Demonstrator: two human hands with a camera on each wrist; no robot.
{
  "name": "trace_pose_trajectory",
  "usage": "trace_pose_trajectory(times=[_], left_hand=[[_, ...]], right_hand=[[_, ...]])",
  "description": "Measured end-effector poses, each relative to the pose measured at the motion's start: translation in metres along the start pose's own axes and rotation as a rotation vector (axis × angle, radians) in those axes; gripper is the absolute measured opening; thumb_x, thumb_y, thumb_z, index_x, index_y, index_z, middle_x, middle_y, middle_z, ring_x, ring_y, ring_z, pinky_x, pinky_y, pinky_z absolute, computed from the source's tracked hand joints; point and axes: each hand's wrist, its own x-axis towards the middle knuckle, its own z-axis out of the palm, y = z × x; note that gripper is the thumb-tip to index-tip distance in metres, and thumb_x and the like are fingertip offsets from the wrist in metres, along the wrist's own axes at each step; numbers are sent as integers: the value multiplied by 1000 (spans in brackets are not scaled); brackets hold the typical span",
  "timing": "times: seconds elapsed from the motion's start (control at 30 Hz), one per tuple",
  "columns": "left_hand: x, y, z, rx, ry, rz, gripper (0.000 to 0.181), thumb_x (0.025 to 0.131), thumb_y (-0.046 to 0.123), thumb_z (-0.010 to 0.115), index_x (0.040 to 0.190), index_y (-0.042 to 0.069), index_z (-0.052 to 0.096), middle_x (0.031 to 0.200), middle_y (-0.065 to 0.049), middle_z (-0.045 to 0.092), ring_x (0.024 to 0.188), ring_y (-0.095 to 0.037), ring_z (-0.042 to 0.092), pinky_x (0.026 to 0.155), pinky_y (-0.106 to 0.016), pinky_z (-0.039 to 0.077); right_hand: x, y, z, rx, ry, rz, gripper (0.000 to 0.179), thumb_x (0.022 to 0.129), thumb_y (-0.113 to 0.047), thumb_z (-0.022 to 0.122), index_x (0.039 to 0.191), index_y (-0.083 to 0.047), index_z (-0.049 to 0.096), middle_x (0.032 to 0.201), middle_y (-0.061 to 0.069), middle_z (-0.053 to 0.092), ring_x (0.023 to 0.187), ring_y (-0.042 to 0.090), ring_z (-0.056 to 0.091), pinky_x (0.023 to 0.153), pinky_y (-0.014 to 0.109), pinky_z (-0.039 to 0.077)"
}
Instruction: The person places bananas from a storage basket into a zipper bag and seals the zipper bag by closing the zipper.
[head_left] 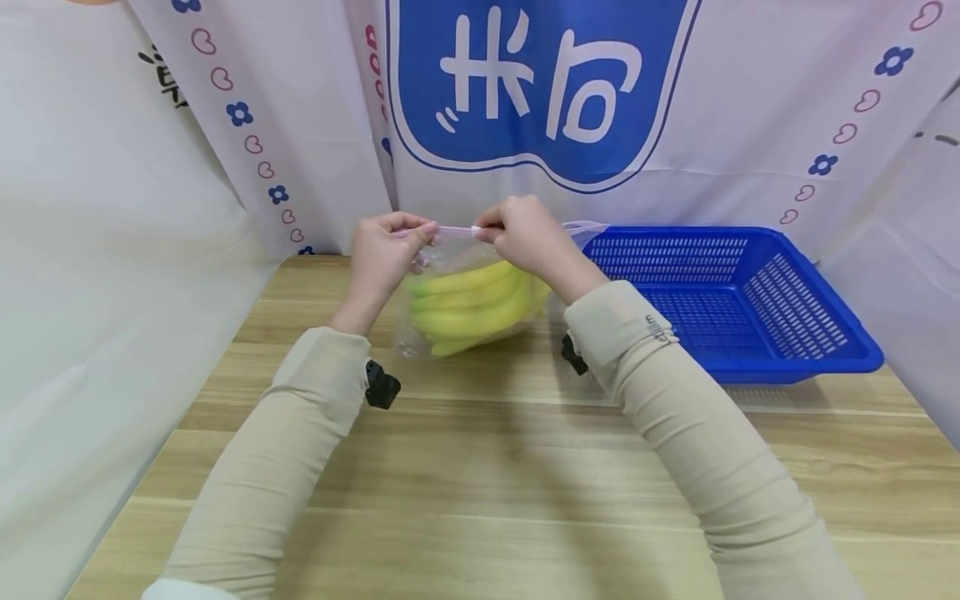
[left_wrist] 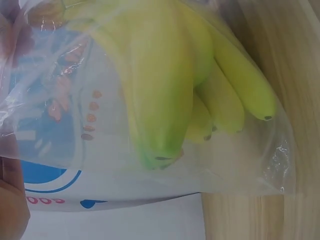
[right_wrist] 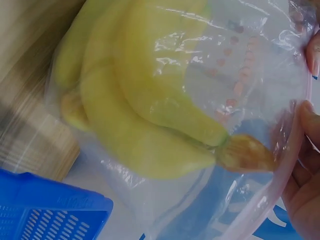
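A bunch of yellow bananas (head_left: 476,304) with greenish tips lies inside a clear plastic zip bag (head_left: 411,340) at the back of the table. The bag's pink zip strip (head_left: 452,232) runs along its top, held up between both hands. My left hand (head_left: 378,257) pinches the left end of this strip. Further right along it, my right hand (head_left: 531,237) pinches the strip at a small white slider (head_left: 476,231). In the right wrist view the brown banana stem (right_wrist: 245,154) points toward the zip strip. The left wrist view shows the banana tips (left_wrist: 162,150) through the plastic.
A blue perforated plastic basket (head_left: 810,367) stands to the right of the bag. Behind the wooden table (head_left: 465,483) hangs a white printed curtain (head_left: 322,100) with a blue emblem.
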Motion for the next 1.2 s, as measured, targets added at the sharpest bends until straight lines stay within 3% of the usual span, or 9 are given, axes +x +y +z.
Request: trace_pose_trajectory(times=[0.47, 0.7, 1.2], left_hand=[[0, -2, -4, 25, 6, 1, 25, 88, 19, 68, 96, -4, 71, 91, -16, 74, 47, -2, 55, 48, -15, 52], [0, -1, -6, 26, 20, -5, 25, 87, 20, 69, 97, -2, 72, 90, -15, 74, 46, -2, 55, 48, -15, 52], [6, -8, -10, 16, 35, -19, 25, 87, 21, 69, 98, -2, 72, 83, -9, 74, 46, -2, 55, 46, -15, 50]], right_hand=[[-3, 6, -5, -4, -5, 20, 29, 98, -20, 52, 117, -8, 69, 121, 9, 66, 94, 22, 57, 73, 29, 49], [-4, 10, -7, -35, 29, -21, 28, 96, -17, 52, 115, -5, 69, 119, 12, 63, 108, 25, 56, 93, 36, 50], [-7, 19, -7, 57, 109, 41, 26, 95, -18, 57, 112, -5, 71, 103, 13, 60, 96, 25, 55, 83, 35, 51]])
